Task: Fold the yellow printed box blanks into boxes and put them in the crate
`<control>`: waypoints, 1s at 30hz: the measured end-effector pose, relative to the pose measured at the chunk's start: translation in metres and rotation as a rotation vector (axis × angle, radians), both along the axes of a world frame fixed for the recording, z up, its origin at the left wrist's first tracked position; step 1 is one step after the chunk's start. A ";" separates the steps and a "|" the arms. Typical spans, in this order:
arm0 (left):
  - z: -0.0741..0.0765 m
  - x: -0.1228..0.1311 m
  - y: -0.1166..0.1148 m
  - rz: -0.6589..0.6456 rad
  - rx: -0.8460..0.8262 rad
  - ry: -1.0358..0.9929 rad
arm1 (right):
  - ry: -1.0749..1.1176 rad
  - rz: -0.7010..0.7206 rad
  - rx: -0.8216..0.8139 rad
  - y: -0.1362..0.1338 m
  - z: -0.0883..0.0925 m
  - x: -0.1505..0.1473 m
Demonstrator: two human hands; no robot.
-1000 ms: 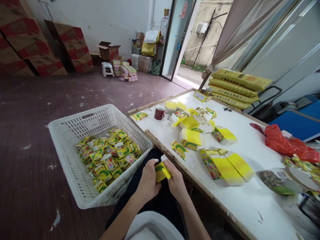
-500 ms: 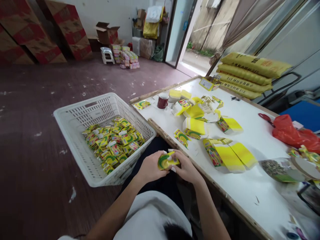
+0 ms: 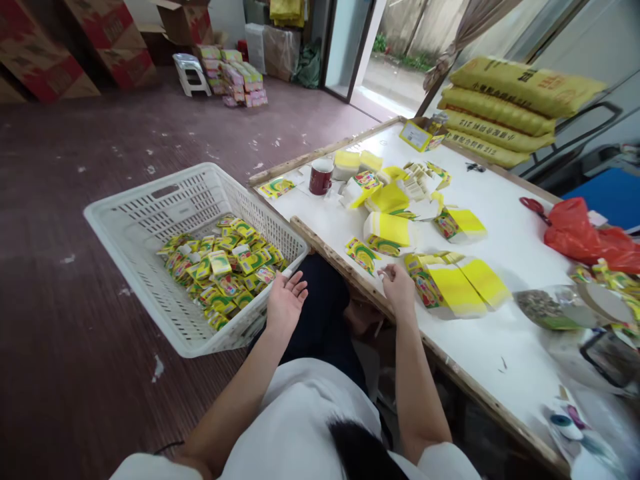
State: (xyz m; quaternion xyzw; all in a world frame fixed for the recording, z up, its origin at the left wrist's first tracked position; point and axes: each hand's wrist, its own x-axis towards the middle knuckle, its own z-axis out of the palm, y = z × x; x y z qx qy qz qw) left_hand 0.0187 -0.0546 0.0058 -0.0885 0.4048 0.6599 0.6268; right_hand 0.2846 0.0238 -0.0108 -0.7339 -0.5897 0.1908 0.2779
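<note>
My left hand (image 3: pixel 286 300) hovers palm up and open at the near right rim of the white plastic basket (image 3: pixel 150 220), which holds several small folded yellow-green boxes (image 3: pixel 223 267). It holds nothing. My right hand (image 3: pixel 397 283) rests on the white table (image 3: pixel 500 333) near its front edge, fingers loosely curled beside a flat yellow-green carton (image 3: pixel 363 253) and a stack of flat yellow cartons (image 3: pixel 450 287). Whether it pinches anything is not visible.
More flat cartons (image 3: pixel 390 230), a dark red mug (image 3: pixel 321 176), a red plastic bag (image 3: pixel 580 237) and a bag of dark bits (image 3: pixel 545 308) lie on the table. Yellow sacks (image 3: pixel 505 107) are stacked behind it. Cardboard boxes (image 3: pixel 115 40) and a white stool (image 3: pixel 187 70) stand across the floor.
The folded box that both hands held is no longer in them. My left hand moved to the basket and opened; my right hand went to the table by the flat cartons.
</note>
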 end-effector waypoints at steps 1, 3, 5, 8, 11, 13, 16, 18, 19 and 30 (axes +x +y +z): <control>-0.001 0.003 -0.001 -0.028 -0.004 0.002 | -0.051 -0.008 -0.033 0.006 -0.001 -0.002; -0.002 0.008 -0.003 -0.070 -0.014 0.016 | -0.150 -0.027 -0.098 0.017 -0.004 -0.010; -0.002 0.010 -0.004 -0.090 -0.014 0.038 | -0.235 -0.048 -0.154 0.024 -0.007 -0.019; 0.000 0.010 -0.006 -0.111 0.008 0.071 | -0.323 -0.064 -0.208 0.030 -0.009 -0.026; 0.001 0.012 -0.007 -0.137 0.025 0.090 | -0.372 -0.063 -0.235 0.031 -0.010 -0.027; 0.000 0.014 -0.008 -0.159 0.033 0.095 | -0.390 -0.060 -0.238 0.031 -0.010 -0.027; -0.002 0.016 -0.009 -0.192 0.055 0.098 | -0.392 -0.050 -0.231 0.032 -0.010 -0.028; -0.004 0.017 -0.010 -0.208 0.070 0.103 | -0.376 -0.040 -0.226 0.034 -0.008 -0.029; -0.004 0.017 -0.010 -0.213 0.077 0.107 | -0.362 -0.037 -0.222 0.036 -0.008 -0.029; -0.017 0.019 -0.011 -0.267 0.169 0.162 | -0.013 0.016 0.046 0.013 0.013 -0.036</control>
